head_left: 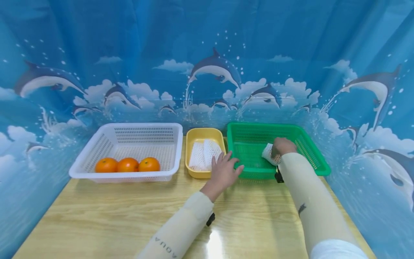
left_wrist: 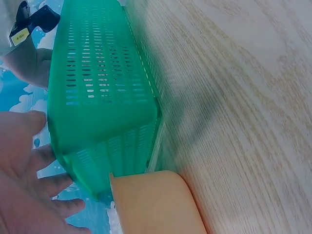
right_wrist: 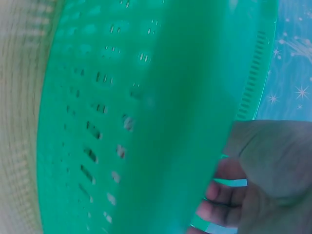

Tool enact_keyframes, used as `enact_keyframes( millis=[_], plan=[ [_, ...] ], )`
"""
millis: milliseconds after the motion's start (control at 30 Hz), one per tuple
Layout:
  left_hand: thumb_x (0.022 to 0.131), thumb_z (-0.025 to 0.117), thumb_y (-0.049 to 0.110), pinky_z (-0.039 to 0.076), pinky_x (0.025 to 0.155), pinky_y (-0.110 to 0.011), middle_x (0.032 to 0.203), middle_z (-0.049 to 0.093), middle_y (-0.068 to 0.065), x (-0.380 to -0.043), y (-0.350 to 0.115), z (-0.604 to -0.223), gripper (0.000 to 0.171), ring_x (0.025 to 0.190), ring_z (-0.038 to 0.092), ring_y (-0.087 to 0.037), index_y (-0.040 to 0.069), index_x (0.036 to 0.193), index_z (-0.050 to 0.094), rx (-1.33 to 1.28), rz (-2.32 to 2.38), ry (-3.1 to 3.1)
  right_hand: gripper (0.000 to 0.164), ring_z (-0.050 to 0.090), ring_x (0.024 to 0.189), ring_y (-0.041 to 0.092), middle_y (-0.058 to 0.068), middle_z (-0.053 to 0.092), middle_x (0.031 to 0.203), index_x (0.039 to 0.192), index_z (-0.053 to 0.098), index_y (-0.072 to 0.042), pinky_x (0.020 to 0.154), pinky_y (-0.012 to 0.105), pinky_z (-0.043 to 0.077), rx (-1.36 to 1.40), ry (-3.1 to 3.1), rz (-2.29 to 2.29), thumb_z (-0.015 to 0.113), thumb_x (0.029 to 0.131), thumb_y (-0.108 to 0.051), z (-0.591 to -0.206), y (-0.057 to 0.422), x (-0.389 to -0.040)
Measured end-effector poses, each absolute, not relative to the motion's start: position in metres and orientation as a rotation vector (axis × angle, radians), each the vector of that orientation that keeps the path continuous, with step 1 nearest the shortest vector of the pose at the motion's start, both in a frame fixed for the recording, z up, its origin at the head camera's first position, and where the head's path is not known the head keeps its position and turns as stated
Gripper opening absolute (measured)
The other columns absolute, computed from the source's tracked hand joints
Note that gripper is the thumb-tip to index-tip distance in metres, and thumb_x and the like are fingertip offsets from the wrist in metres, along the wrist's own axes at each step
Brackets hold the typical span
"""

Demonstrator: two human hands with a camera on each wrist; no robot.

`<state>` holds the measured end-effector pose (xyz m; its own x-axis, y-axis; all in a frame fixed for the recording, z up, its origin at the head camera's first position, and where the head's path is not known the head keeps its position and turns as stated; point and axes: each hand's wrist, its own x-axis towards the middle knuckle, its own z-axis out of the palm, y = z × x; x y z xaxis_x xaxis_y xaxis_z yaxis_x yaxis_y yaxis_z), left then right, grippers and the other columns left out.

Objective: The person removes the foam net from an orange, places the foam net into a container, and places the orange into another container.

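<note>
A green basket point(head_left: 246, 154) and a smaller yellow tray point(head_left: 198, 175), a hand near each
The left hand point(head_left: 224, 172), fingers spread and gripping nothing, is over the near gap between them. The right hand point(head_left: 283, 146) curls its fingers on a white mesh sleeve point(head_left: 268, 153) inside the basket, right of its middle.

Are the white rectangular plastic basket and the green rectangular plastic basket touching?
Apart: the head view shows the yellow rectangular plastic tub standing between the white basket and the green basket.
</note>
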<state>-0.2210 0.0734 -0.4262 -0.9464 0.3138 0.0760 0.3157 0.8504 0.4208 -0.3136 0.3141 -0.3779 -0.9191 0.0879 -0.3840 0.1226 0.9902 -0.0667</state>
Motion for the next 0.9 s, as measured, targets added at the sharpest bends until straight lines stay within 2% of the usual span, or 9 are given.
enact_keyframes(
  millis=[167,267,400,467,633,733,833,900],
  plan=[
    [0.099,0.047,0.051,0.012,0.116,-0.060,0.156,0.033,-0.002,-0.221,0.072,-0.427,0.045,0.145,0.022,-0.031,0.023,0.132,0.059,-0.499,-0.698,-3.017,0.065,0.029,0.121,0.062,0.048,0.027,0.133,0.134,0.044,0.015,0.092,0.070,0.035,0.222,2.760,-0.118,0.072,0.086,-0.020,-0.381,0.311,-0.312],
    [0.098,0.048,0.051,0.013,0.116,-0.060,0.156,0.033,-0.003,-0.221,0.072,-0.428,0.045,0.145,0.023,-0.031,0.023,0.131,0.060,-0.500,-0.699,-3.011,0.058,0.036,0.121,0.060,0.046,0.034,0.133,0.129,0.049,0.015,0.094,0.070,0.037,0.176,2.737,-0.132,0.071,0.086,-0.017,-0.380,0.313,-0.309],
    [0.098,0.049,0.051,0.013,0.116,-0.061,0.156,0.034,-0.003,-0.222,0.072,-0.427,0.045,0.144,0.024,-0.032,0.023,0.130,0.060,-0.507,-0.704,-3.002,0.043,0.051,0.112,0.051,0.036,0.052,0.124,0.121,0.057,0.012,0.087,0.060,0.050,0.095,2.690,-0.151,0.069,0.087,-0.013,-0.378,0.316,-0.304],
    [0.098,0.049,0.051,0.014,0.116,-0.061,0.156,0.034,-0.003,-0.222,0.072,-0.427,0.045,0.145,0.024,-0.032,0.023,0.130,0.061,-0.509,-0.712,-3.000,0.041,0.054,0.109,0.047,0.032,0.056,0.120,0.118,0.059,0.011,0.082,0.054,0.054,0.084,2.674,-0.150,0.070,0.087,-0.013,-0.378,0.317,-0.303],
    [0.098,0.049,0.052,0.013,0.116,-0.060,0.156,0.032,-0.003,-0.223,0.071,-0.428,0.045,0.145,0.023,-0.032,0.023,0.130,0.060,-0.508,-0.712,-3.007,0.046,0.057,0.105,0.044,0.029,0.060,0.113,0.118,0.058,0.012,0.081,0.052,0.054,0.121,2.663,-0.173,0.072,0.086,-0.018,-0.383,0.322,-0.302],
    [0.097,0.049,0.052,0.013,0.116,-0.060,0.157,0.032,-0.002,-0.224,0.072,-0.429,0.045,0.145,0.023,-0.031,0.024,0.130,0.060,-0.506,-0.714,-3.010,0.061,0.052,0.111,0.048,0.034,0.053,0.121,0.132,0.044,0.014,0.084,0.055,0.052,0.143,2.658,-0.223,0.070,0.087,-0.018,-0.387,0.326,-0.301],
    [0.097,0.049,0.053,0.012,0.116,-0.060,0.157,0.031,-0.002,-0.225,0.072,-0.430,0.046,0.145,0.023,-0.031,0.024,0.131,0.060,-0.508,-0.720,-3.011,0.079,0.039,0.122,0.056,0.041,0.035,0.137,0.146,0.021,0.013,0.091,0.062,0.046,0.167,2.641,-0.286,0.066,0.089,-0.019,-0.386,0.328,-0.299],
    [0.097,0.048,0.053,0.012,0.116,-0.060,0.157,0.031,-0.002,-0.225,0.072,-0.430,0.047,0.145,0.023,-0.031,0.024,0.131,0.059,-0.514,-0.722,-3.010,0.087,0.030,0.127,0.059,0.044,0.023,0.142,0.149,0.007,0.012,0.095,0.065,0.042,0.171,2.630,-0.306,0.062,0.090,-0.022,-0.385,0.329,-0.298]
  ],
)
